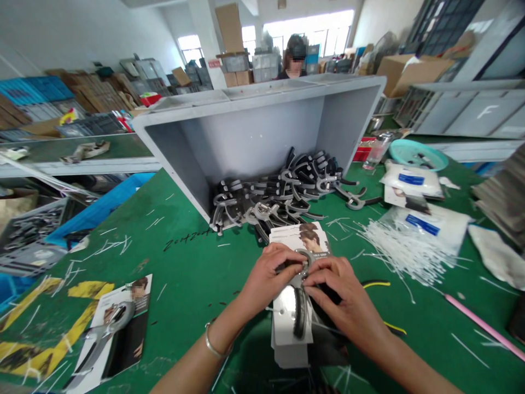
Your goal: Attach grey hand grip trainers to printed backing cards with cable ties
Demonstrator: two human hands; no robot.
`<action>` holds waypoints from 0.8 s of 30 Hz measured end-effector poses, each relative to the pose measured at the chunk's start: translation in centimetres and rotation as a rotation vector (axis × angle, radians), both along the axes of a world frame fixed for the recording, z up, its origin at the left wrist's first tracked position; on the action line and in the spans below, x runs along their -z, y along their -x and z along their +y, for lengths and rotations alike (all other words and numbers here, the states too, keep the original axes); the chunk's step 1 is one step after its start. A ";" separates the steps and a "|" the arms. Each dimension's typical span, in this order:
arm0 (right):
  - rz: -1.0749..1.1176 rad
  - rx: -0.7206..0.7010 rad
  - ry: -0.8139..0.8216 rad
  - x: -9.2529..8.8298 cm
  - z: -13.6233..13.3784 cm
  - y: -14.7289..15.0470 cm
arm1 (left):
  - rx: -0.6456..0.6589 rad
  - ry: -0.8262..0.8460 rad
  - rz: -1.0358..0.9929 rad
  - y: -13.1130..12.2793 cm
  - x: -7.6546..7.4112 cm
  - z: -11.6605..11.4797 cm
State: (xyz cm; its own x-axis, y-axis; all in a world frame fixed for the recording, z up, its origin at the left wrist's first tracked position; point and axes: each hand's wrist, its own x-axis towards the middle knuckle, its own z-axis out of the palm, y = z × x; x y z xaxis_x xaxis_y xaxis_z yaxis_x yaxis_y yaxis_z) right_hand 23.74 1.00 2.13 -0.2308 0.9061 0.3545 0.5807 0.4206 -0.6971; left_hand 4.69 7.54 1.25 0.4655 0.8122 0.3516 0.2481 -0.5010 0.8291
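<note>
A grey and black hand grip strengthener [301, 313] lies on a stack of printed cards [290, 354] in front of me. My left hand [274, 273] pinches the rounded spring end of the grip from the left. From the right, my right hand [337, 282] closes its fingertips on the same end; the fingers partly hide the spring. A thin white strip shows by the card; I cannot tell whether the fingertips hold one too. Another hand grip on a card [118, 320] lies at the left. Yellow-edged tool handles [376, 283] stick out beside my right hand.
A grey crate [262, 126] lies on its side, with a pile of hand grips [283, 191] spilling out. White cable ties [404, 251], plastic packs [414, 180], a pink stick [484, 325] and a turquoise plate [441, 158] are at right. A person [293, 57] is behind the crate.
</note>
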 end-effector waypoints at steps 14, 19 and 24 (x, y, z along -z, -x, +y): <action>-0.021 0.086 -0.032 -0.2 0.2 0.3 | 0.048 -0.103 -0.018 0.3 0.2 0.0; 0.060 0.136 0.089 0.1 1.7 0.2 | 0.022 -0.064 -0.033 0.3 -0.1 -0.4; 0.019 0.031 0.155 -0.3 0.8 -0.3 | 0.012 -0.006 -0.046 0.2 0.2 -0.3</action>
